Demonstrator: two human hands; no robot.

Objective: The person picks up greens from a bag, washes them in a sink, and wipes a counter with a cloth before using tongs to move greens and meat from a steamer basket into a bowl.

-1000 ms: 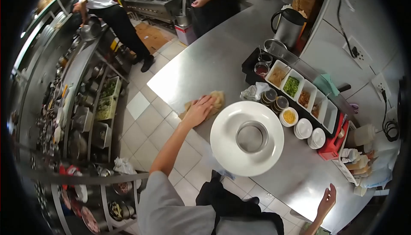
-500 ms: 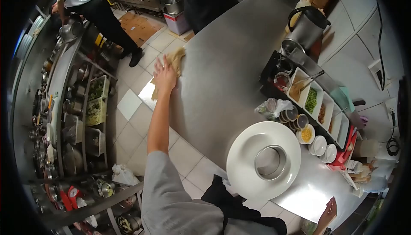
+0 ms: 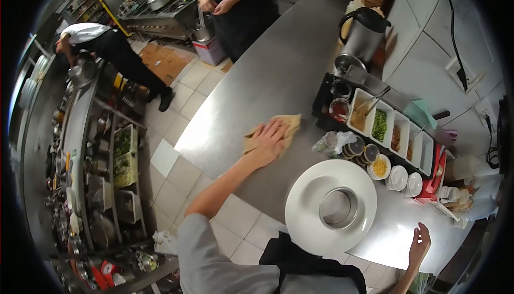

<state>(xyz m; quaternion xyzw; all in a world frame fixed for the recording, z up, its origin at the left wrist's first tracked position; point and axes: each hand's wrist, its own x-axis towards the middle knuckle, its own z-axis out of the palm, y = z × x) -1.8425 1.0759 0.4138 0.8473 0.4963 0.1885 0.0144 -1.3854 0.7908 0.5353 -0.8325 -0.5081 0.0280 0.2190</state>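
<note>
My left hand (image 3: 266, 143) presses a tan cleaning cloth (image 3: 289, 128) against the steel counter (image 3: 251, 88), the fingers spread over it and the cloth bunched around them. To the right of the cloth, near the counter's front edge, is a wide-rimmed white plate (image 3: 302, 208). A metal ring mold (image 3: 350, 221) stands in the plate's middle, apart from both hands. Over the counter at the lower right, my right hand (image 3: 419, 246) is open with slightly bent fingers and holds nothing.
White ingredient tubs (image 3: 379, 125), small white bowls (image 3: 397, 178) and a steel jug (image 3: 364, 37) line the wall side. A co-worker in an apron (image 3: 235, 15) stands at the counter's far end; another person (image 3: 115, 50) bends over the left shelves. A stove (image 3: 166, 23) is behind.
My left hand and the cloth have moved right, from the counter's left edge to its middle. My right hand has risen slightly. The co-worker's two hands now show together.
</note>
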